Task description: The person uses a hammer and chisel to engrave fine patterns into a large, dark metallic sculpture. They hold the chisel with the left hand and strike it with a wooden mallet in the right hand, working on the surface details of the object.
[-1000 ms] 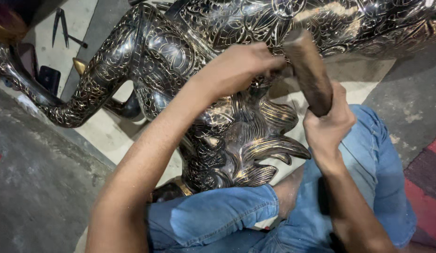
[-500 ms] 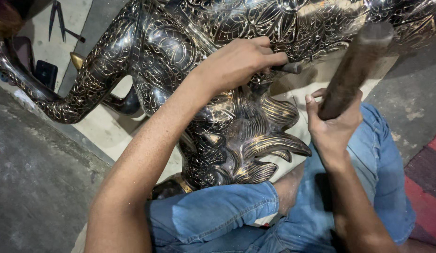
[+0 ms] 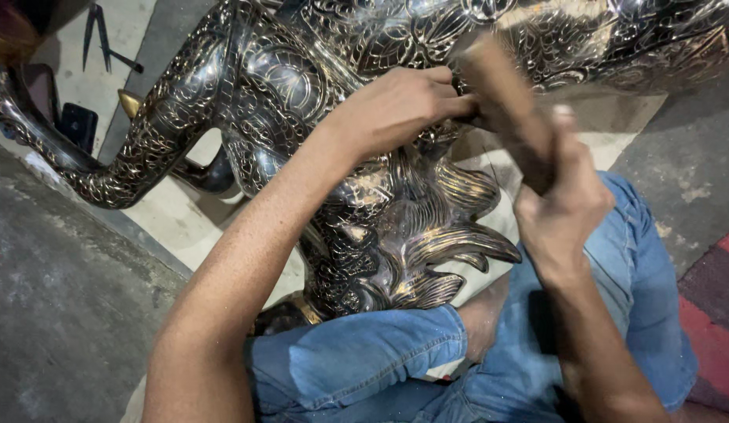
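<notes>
Two bare hands at work. Left hand point(image 3: 396, 106) has fingers pinched around thin metal tool, mostly hidden, tip against large dark engraved metal animal statue point(image 3: 364, 204) lying on floor across jeans-clad lap. Right hand point(image 3: 564, 207) has fingers clamped on brown wooden mallet handle point(image 3: 505, 106). Statue likely heavy, rigid, slippery; legs offer best hold.

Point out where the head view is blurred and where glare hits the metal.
Head view: the wooden mallet and right hand are motion-blurred; the left hand is sharper. Bright glare streaks the engraved metal statue, strongest on its flame-like fins. The top left corner lies in dark shadow.
</notes>
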The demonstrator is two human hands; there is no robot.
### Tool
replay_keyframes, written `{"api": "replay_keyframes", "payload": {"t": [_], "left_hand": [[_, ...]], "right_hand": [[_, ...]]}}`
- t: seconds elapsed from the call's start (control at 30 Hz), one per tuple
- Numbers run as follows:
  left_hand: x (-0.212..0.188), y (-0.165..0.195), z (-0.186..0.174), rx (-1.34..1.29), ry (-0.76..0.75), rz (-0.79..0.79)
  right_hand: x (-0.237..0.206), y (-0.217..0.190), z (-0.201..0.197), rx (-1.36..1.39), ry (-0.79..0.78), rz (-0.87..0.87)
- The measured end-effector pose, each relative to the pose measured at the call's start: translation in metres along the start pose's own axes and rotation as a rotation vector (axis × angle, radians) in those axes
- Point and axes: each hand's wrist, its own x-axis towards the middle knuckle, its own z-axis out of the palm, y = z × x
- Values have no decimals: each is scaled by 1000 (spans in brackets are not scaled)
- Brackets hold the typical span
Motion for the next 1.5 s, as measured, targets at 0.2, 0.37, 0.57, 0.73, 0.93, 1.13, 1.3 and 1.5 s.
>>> {"api": "replay_keyframes", "payload": {"t": [0.2,0.37,0.57,0.73,0.93,1.13,1.3,1.5], "left_hand": [[2,3,-6,4,-48,-38],[1,3,-11,-27,-52,-29],[2,3,-9,-29,-63,-41],[3,4,-7,-26,-45,-34],[2,4,-9,-25,-52,-34],[2,0,0,-30,-15,-37],[-1,-3,-1,-400,196,-108],[0,-1,-8,-274,95,-148]], "right_hand": [[4,-3,-2,39,-109,181],[-3,2,1,-59,-137,93],[-9,9,6,-6,-78,149],[-9,8,6,169,-5,139],[-6,0,6,97,38,77],[-10,5,9,59,-55,110],[-18,17,14,132,-62,274],[-23,20,18,323,-76,383]]}}
